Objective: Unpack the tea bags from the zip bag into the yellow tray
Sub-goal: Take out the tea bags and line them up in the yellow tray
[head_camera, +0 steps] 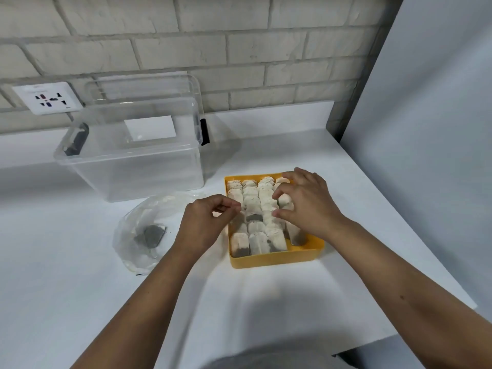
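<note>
Work surface: white table (80, 288) against a pale brick wall (239, 49).

Yellow tray (277, 258): sits flat on the table, right of centre. It holds tea bags (255, 206) standing on edge in four close rows that run from the near wall to the far wall. The tray floor shows only at the near right corner.

Zip bag (127, 235): clear and crumpled, lying on the table just left of the tray. At least one dark tea bag (152, 237) is inside it, lying flat.

Left hand (202, 225): positioned between the zip bag and the tray's left rim. The fingers are curled and the thumb tip meets the fingertips next to the leftmost row. Whether anything is pinched there cannot be told.

Right hand (306, 206): over the right half of the tray, palm down. The fingers are bent into the two right-hand rows, with the thumb on the near side and the fingertips on the far side of a cluster of tea bags, gripping it.

Other items: a clear storage box (149, 177) stands behind the zip bag, with its lid (143, 86) propped against the wall. A wall socket (48, 98) is to the left of the lid.
</note>
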A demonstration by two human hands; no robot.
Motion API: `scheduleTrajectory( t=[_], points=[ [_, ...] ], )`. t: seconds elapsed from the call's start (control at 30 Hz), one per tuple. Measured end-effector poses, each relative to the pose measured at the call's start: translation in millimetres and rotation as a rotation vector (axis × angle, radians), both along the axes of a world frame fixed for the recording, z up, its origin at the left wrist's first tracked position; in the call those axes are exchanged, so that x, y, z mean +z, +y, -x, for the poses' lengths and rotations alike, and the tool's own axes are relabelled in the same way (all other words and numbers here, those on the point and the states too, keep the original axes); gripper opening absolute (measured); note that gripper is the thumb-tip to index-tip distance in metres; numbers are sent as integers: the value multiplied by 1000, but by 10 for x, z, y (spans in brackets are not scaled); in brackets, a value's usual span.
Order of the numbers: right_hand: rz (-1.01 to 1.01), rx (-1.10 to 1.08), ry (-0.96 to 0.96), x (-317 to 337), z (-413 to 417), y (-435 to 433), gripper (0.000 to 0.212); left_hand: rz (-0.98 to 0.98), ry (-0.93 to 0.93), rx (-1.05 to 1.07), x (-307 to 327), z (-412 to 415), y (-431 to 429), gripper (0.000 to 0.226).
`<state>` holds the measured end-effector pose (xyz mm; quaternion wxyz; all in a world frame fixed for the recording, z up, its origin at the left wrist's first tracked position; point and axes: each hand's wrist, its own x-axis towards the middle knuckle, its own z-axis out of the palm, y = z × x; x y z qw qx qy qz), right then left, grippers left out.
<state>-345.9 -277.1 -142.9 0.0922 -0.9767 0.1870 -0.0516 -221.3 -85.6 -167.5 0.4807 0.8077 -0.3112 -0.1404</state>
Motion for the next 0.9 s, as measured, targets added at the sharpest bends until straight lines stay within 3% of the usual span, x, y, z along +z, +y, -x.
scheduleTrajectory(
  t=[0.13,0.3,0.4,0.57,0.7,0.8,0.9],
  points=[
    [-213,109,-152,122,-218,310,25,-9,-83,168,100,-175,424,5],
    [-454,196,-232,83,-551,724,18,-156,-495,315,63,-544,1049,6],
    [-570,199,-252,39,-765,930,14,-303,-572,363,-58,-702,1293,12],
    [-759,209,-145,-157,-1155,1282,20,-519,-415,290,-205,-751,1423,24],
    [-760,214,35,-395,-1470,1499,26,-657,-205,263,-280,-730,1366,54],
    [-727,153,120,-585,-1657,1619,42,-670,-71,251,-366,-747,1369,77],
    [-681,114,117,-737,-1752,1715,59,-629,-72,244,-418,-783,1425,83]
  ],
)
